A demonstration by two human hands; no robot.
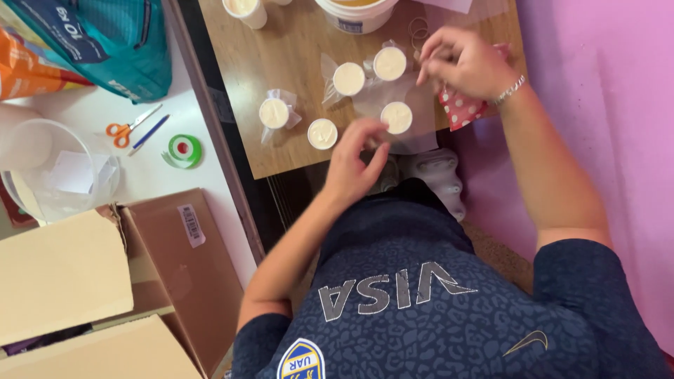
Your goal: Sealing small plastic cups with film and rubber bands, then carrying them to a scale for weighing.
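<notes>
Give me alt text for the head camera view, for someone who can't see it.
Seen from above, a person's left hand reaches toward small cream-filled cups on clear plastic wrap on a wooden table, while the right hand works above a red polka-dot cloth. Orange-handled scissors, green tape and cardboard boxes lie left.

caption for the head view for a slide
Left hand reaches toward small cream-filled cups on a wooden table; right hand fingers above.

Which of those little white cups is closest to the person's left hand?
The cup at the table's near edge, right beside the left hand and its fingertips; the other small cups sit farther away.
</notes>
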